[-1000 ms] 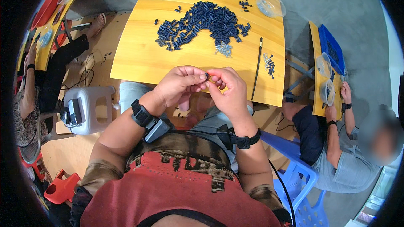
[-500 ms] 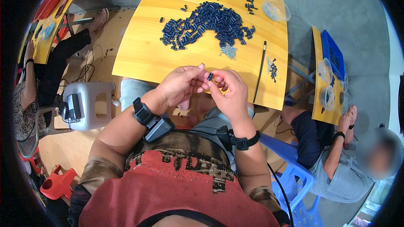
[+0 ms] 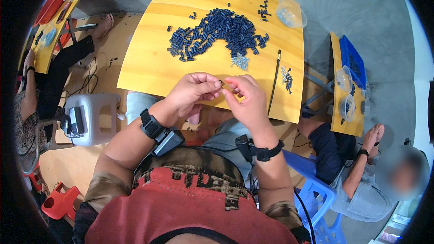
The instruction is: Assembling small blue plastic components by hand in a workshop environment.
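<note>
Over the table's near edge, my left hand [image 3: 192, 92] pinches a small black plastic piece [image 3: 221, 83] between thumb and fingers. Most of the piece is hidden by the fingertips. My right hand [image 3: 247, 99] meets it from the other side, thumb and fingers pressed together at the piece; whatever they hold is too small to make out. Beyond the hands, a large heap of black plastic pieces [image 3: 237, 34] lies on the yellow table [image 3: 149, 40]. At the heap's near side sits a little pile of silvery screws [image 3: 240, 62].
A black rod [image 3: 275, 81] and a small group of screws and black pieces [image 3: 287, 79] lie at the table's right. A clear plastic tub [image 3: 289, 12] stands at the far right corner. Co-workers sit at tables on both sides; a grey stool [image 3: 92, 119] stands at left.
The black piece has turned and now sits deeper in my left fingertips, with less of it showing. My left thumb has come down over it. The whole view has shifted slightly.
</note>
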Available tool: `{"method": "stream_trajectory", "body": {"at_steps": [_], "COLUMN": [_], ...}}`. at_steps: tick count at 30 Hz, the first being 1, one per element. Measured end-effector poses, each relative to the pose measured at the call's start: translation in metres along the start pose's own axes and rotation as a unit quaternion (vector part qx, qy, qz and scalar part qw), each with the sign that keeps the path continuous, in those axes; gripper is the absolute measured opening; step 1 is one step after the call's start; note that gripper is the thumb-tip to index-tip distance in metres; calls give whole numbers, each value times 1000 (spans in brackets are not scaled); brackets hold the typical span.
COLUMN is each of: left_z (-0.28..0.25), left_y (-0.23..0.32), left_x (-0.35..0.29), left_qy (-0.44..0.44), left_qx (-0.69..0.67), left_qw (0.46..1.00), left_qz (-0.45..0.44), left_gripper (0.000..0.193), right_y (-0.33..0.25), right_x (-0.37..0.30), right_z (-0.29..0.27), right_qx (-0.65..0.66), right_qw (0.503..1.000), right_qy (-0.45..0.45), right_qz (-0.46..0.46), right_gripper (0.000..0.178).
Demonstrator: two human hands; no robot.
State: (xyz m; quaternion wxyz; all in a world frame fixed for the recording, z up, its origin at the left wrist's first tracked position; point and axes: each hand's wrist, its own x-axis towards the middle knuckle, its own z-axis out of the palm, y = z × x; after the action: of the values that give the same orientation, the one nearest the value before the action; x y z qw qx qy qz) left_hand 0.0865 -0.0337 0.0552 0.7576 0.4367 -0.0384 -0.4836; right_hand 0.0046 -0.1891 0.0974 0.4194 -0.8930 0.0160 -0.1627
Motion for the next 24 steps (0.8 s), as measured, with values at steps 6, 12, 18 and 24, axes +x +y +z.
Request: {"method": "stream_trajectory", "body": {"at_steps": [6, 12, 18, 24], "left_z": [-13, -26, -41, -52], "left_y": [10, 16, 11, 14], "left_x": [19, 30, 37, 43], "left_qy": [48, 61, 26, -34], "left_qx": [84, 123, 85, -4], "left_qw": [993, 985, 990, 995], "left_qz": [61, 103, 111, 96], "left_gripper": [12, 10, 8, 7], "right_y": [49, 124, 168, 180], "right_x": [48, 113, 162, 199], "right_z": [-57, -72, -52, -38], "right_qx": [-89, -124, -146, -223], "right_qw": [992, 978, 972, 960], "right_qy": [52, 80, 66, 117], "right_qz": [75, 146, 170, 121], "right_gripper": [15, 14, 15, 14]}}
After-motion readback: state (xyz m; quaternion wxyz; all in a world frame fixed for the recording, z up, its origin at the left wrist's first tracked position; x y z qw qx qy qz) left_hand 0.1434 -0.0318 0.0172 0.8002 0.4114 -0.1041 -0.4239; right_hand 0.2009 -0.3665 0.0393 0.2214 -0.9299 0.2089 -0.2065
